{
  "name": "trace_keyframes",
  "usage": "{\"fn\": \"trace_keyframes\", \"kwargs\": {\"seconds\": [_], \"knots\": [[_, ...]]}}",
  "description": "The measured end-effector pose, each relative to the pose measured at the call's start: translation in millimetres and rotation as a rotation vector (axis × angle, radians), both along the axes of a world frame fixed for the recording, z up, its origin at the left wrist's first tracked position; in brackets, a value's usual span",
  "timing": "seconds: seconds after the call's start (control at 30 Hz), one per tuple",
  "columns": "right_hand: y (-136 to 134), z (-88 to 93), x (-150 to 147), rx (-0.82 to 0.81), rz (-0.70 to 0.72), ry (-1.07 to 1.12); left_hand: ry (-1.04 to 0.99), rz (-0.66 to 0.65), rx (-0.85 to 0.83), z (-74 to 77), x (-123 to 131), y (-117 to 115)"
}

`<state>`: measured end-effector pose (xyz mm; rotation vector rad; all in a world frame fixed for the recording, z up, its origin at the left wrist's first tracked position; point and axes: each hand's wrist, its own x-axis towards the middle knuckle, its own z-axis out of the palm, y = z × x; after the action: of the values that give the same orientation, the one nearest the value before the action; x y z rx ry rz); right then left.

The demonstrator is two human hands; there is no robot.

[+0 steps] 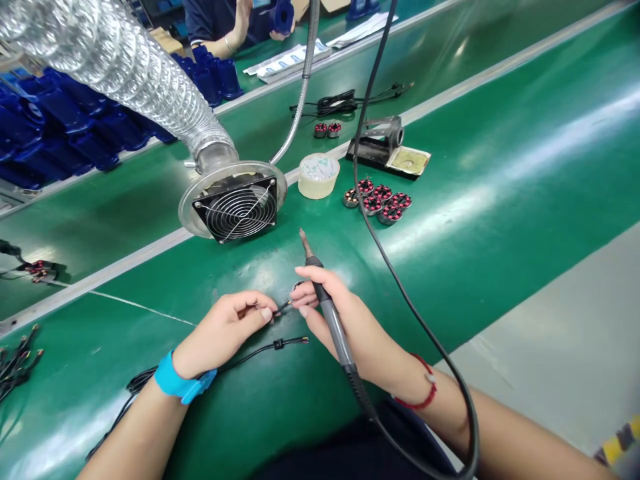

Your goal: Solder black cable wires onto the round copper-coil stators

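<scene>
My left hand (239, 327) pinches a thin black cable (281, 309) near its stripped end, just above the green bench. A soldering iron (334, 325) rests in my right hand (345, 310), its tip pointing up and away from me. The right fingers come close to the cable end; a small round part behind them is mostly hidden, so I cannot tell if they touch it. Another black cable (260, 348) lies below my left hand, its bare wire ends facing right. Several round parts with red and black coils (383, 193) sit grouped beyond my right hand.
A fan (240, 208) on a silver duct (150, 80) hangs at upper left. Tape (319, 175) and an iron stand (380, 143) with a sponge (409, 161) are farther back. The iron's cord (400, 287) loops at right. A co-worker (225, 33) handles a blue part opposite.
</scene>
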<state>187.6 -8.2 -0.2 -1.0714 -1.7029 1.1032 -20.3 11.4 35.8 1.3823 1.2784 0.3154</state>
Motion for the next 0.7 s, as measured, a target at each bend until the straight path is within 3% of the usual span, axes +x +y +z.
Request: {"fn": "trace_keyframes", "kwargs": {"seconds": [0.4,0.7], "knots": [[-1,-5.0,-18,-0.067,-0.014,0.338,-0.092,0.006,-0.036,3.3,0,2],[0,-12.2,-17,-0.088,-0.02,0.335,-0.085,0.052,-0.034,1.4,5,4]]}}
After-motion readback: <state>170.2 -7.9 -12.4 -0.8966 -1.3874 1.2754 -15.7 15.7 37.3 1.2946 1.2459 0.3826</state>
